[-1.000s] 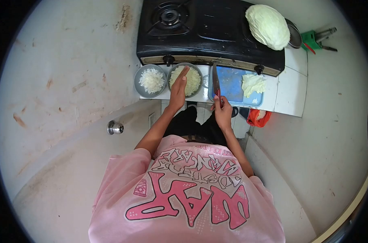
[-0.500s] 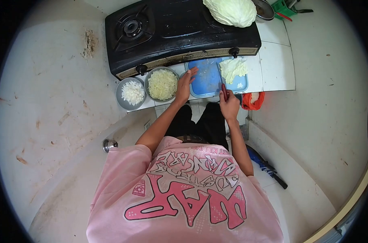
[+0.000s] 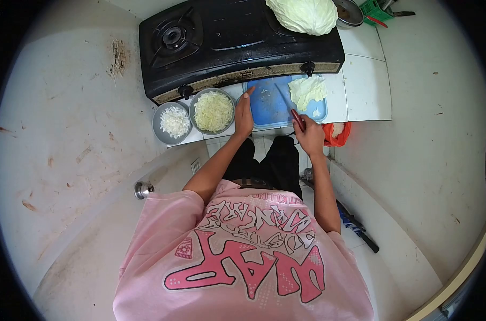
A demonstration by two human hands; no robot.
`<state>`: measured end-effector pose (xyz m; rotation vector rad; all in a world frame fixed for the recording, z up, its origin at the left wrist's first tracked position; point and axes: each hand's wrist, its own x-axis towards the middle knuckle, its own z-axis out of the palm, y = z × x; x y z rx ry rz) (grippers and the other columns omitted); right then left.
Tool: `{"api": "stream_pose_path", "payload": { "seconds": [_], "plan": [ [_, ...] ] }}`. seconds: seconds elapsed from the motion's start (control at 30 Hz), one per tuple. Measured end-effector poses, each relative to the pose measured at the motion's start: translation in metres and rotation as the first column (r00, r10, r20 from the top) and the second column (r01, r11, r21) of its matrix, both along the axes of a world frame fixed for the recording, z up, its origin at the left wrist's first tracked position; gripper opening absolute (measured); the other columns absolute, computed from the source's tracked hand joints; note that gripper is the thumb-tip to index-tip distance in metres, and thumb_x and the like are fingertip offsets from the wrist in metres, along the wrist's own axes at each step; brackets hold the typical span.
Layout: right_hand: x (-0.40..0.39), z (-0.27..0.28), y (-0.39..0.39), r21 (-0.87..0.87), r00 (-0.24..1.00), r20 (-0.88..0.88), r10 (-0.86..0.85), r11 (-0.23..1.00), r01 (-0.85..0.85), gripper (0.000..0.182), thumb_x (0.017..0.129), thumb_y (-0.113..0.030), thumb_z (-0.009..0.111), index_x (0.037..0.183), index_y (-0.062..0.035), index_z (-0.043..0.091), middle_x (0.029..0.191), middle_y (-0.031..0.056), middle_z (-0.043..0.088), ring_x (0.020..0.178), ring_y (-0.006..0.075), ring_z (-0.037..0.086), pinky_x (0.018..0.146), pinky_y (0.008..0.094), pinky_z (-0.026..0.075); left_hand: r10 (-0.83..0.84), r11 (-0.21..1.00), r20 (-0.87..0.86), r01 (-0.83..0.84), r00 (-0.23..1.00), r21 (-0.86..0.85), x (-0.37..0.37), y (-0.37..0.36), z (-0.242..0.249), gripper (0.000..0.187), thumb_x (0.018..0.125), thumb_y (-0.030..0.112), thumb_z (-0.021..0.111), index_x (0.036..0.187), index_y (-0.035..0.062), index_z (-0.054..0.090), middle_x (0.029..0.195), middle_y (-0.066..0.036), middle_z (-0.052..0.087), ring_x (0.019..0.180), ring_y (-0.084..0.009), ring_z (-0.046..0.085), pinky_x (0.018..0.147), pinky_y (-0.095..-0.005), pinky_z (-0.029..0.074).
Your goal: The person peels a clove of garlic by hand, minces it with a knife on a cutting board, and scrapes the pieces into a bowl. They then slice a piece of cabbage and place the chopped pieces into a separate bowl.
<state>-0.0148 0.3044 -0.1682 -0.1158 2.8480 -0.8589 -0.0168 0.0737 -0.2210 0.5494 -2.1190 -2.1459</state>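
My right hand (image 3: 310,136) is closed round the red-brown handle of a knife (image 3: 298,120). Its blade lies low over the blue cutting board (image 3: 267,104) and slants up to the left. At the board's left edge, my left hand (image 3: 244,116) is upright on its side with fingers stretched out, holding nothing. Pale cabbage leaves (image 3: 307,92) rest on the right part of the board, just right of the blade. Small bits of cabbage stick to the board's surface. Left of my left hand stands a bowl of shredded cabbage (image 3: 214,111).
A grey bowl of chopped white pieces (image 3: 174,123) stands further left. Behind the board is a black two-burner stove (image 3: 221,51) with a cabbage (image 3: 305,15) on its right side. A red plastic bag (image 3: 336,140) hangs by the counter's front edge, and a green basket (image 3: 375,10) stands at the back right.
The knife has tilted, its tip swinging left and its handle staying near the board's front edge. My right hand has shifted slightly right and back; my left hand has turned more upright, its fingers drawing together.
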Motion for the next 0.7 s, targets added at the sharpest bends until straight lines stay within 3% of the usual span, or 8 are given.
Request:
{"api": "stream_pose_path", "payload": {
  "seconds": [0.13, 0.3, 0.4, 0.53, 0.63, 0.7],
  "plan": [
    [-0.019, -0.002, -0.004, 0.012, 0.999, 0.003, 0.049, 0.999, -0.049, 0.029, 0.093, -0.032, 0.068, 0.103, -0.0046, 0.071, 0.091, 0.0182, 0.072, 0.082, 0.0392, 0.07, 0.072, 0.0489, 0.054, -0.027, 0.995, 0.019, 0.025, 0.999, 0.096, 0.002, -0.003, -0.005, 0.073, 0.111, 0.054, 0.02, 0.149, -0.0026, 0.047, 0.156, -0.019, 0.043, 0.149, -0.0282, 0.034, 0.126, -0.0429, 0.022],
    [-0.02, -0.015, 0.002, -0.035, 0.979, -0.063, 0.193, 0.98, -0.195, 0.03, 0.093, -0.032, 0.069, 0.105, -0.0052, 0.071, 0.092, 0.0182, 0.073, 0.083, 0.0385, 0.071, 0.073, 0.0476, 0.055, 0.054, 0.989, 0.001, -0.053, 0.999, 0.139, -0.001, 0.004, -0.009, 0.076, 0.11, 0.057, 0.018, 0.15, -0.0019, 0.044, 0.157, -0.018, 0.042, 0.15, -0.0277, 0.033, 0.126, -0.043, 0.023],
    [-0.012, -0.01, 0.012, -0.093, 0.961, -0.08, 0.264, 0.958, -0.271, 0.029, 0.093, -0.03, 0.07, 0.104, -0.0024, 0.072, 0.082, 0.0179, 0.072, 0.071, 0.037, 0.071, 0.065, 0.0452, 0.055, 0.09, 0.983, -0.002, -0.088, 0.996, 0.162, 0.001, 0.008, -0.008, 0.075, 0.11, 0.056, 0.018, 0.151, -0.0014, 0.044, 0.157, -0.017, 0.042, 0.15, -0.0276, 0.033, 0.126, -0.0425, 0.023],
    [-0.01, -0.02, 0.021, -0.123, 0.977, -0.015, 0.213, 0.969, -0.213, 0.029, 0.095, -0.029, 0.07, 0.108, -0.0029, 0.07, 0.077, 0.0164, 0.071, 0.067, 0.0357, 0.07, 0.062, 0.0438, 0.053, 0.117, 0.979, -0.023, -0.112, 0.993, 0.17, 0.002, 0.011, -0.002, 0.072, 0.111, 0.052, 0.017, 0.151, -0.001, 0.044, 0.158, -0.017, 0.041, 0.15, -0.0274, 0.032, 0.127, -0.0418, 0.022],
    [-0.013, -0.027, 0.014, -0.133, 0.99, 0.034, 0.136, 0.983, -0.131, 0.03, 0.096, -0.029, 0.069, 0.111, -0.0031, 0.067, 0.076, 0.0168, 0.07, 0.066, 0.0358, 0.069, 0.062, 0.044, 0.052, 0.189, 0.974, -0.075, -0.177, 0.979, 0.139, -0.002, 0.015, -0.008, 0.069, 0.112, 0.048, 0.021, 0.148, -0.0046, 0.048, 0.152, -0.022, 0.048, 0.145, -0.0326, 0.04, 0.123, -0.0425, 0.025],
    [-0.015, -0.033, 0.005, -0.14, 0.992, 0.022, 0.125, 0.983, -0.121, 0.031, 0.096, -0.029, 0.069, 0.112, -0.003, 0.066, 0.076, 0.0183, 0.07, 0.066, 0.0368, 0.069, 0.061, 0.0451, 0.052, 0.157, 0.988, -0.088, -0.157, 0.984, 0.007, -0.011, 0.015, -0.016, 0.066, 0.112, 0.046, 0.023, 0.145, -0.0043, 0.051, 0.148, -0.023, 0.052, 0.142, -0.0344, 0.045, 0.121, -0.0421, 0.028]
  ]
}}
